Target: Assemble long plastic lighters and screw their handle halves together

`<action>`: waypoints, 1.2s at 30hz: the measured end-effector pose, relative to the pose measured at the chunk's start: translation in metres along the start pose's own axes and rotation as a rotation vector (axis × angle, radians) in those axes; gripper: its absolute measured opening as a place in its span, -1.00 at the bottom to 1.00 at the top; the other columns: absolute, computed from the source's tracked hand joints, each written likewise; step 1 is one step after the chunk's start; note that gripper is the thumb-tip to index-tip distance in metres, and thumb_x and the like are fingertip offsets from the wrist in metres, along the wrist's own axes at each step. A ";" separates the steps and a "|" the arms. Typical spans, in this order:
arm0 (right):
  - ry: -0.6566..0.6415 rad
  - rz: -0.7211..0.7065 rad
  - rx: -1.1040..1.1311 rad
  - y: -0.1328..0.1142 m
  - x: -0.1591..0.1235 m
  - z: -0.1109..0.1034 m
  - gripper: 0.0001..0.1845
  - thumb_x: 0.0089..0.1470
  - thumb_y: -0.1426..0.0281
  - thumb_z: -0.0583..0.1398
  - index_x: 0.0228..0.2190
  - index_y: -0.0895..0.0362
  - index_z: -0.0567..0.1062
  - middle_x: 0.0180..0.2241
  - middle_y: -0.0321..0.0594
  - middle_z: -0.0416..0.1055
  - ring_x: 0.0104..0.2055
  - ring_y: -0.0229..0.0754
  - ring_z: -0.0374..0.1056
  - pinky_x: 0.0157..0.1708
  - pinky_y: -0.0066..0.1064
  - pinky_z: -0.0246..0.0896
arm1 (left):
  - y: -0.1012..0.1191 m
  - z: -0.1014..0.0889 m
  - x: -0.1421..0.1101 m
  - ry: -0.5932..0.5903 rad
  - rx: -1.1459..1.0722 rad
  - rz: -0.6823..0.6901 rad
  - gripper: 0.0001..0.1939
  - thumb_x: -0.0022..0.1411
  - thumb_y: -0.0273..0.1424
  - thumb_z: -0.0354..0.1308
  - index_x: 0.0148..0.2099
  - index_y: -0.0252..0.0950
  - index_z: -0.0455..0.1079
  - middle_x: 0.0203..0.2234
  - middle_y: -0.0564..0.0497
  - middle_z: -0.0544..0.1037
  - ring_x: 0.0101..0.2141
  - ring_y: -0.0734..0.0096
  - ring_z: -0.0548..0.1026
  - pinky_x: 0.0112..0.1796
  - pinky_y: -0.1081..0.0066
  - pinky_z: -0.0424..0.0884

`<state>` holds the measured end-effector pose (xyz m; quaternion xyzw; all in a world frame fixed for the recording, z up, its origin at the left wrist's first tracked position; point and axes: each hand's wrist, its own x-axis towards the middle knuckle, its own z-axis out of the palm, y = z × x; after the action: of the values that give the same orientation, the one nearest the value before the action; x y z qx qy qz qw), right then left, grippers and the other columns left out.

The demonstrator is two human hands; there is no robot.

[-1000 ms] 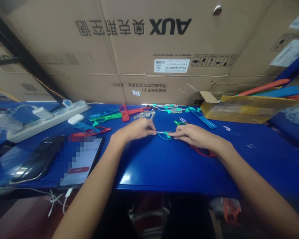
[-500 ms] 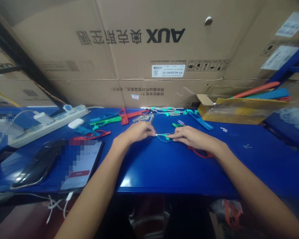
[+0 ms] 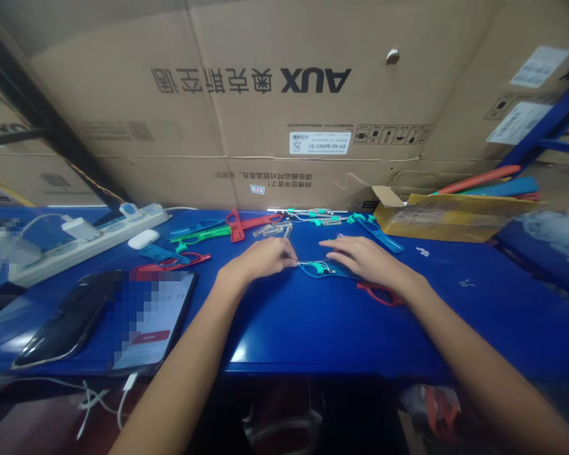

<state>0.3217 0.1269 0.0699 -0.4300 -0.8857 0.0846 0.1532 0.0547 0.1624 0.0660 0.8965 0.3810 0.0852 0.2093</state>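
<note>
My left hand (image 3: 271, 258) is closed in a pinch on the left tip of a blue plastic piece (image 3: 307, 270) with a loop-shaped frame. A small teal part (image 3: 321, 268) and thin pale wires lie along that piece. My right hand (image 3: 367, 260) hovers over the piece's right end, thumb and forefinger apart with nothing between them. Part of the blue piece is hidden beneath this hand. Under the right wrist, a red plastic frame (image 3: 382, 298) lies partly covered.
Red (image 3: 260, 221), blue and green plastic pieces (image 3: 203, 234) lie behind and to the left, near clear strips (image 3: 272, 229). A cardboard box (image 3: 446, 221) stands back right. At left are a power strip (image 3: 99, 237), a phone (image 3: 66, 316) and a tablet (image 3: 156, 341).
My right hand has let go of the blue piece, opened its fingers and risen slightly. My left hand keeps its pinch. The view has tilted a little upward.
</note>
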 end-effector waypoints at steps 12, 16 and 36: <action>-0.052 -0.092 -0.001 0.002 0.007 0.012 -0.74 0.36 0.35 0.00 -0.31 0.11 0.43 -0.23 -0.14 0.43 -0.17 -0.10 0.32 0.05 -0.05 0.22 | 0.007 0.003 -0.001 -0.043 -0.068 -0.046 -0.79 0.29 -0.27 0.15 -0.12 -0.22 0.53 -0.28 0.01 0.62 -0.31 0.34 0.51 -0.36 0.42 0.28; 0.007 -0.047 0.024 -0.006 0.007 0.013 -0.79 0.35 0.34 0.01 -0.27 0.08 0.41 -0.21 -0.16 0.48 -0.15 -0.10 0.36 0.14 0.00 0.12 | 0.007 0.003 -0.001 -0.046 -0.073 -0.052 -0.79 0.29 -0.26 0.15 -0.12 -0.22 0.53 -0.27 0.01 0.62 -0.32 0.35 0.51 -0.36 0.43 0.28; -0.019 -0.088 0.134 -0.012 0.002 -0.003 -0.81 0.30 0.33 0.12 -0.23 0.09 0.53 -0.26 -0.23 0.57 -0.27 -0.20 0.44 -0.20 -0.33 0.24 | 0.007 0.003 -0.002 -0.083 -0.122 -0.082 -0.76 0.29 -0.23 0.14 -0.12 -0.26 0.51 -0.26 -0.03 0.61 -0.32 0.34 0.50 -0.34 0.42 0.30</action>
<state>0.3123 0.1213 0.0762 -0.3785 -0.8976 0.1407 0.1769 0.0587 0.1554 0.0668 0.8686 0.4023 0.0622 0.2826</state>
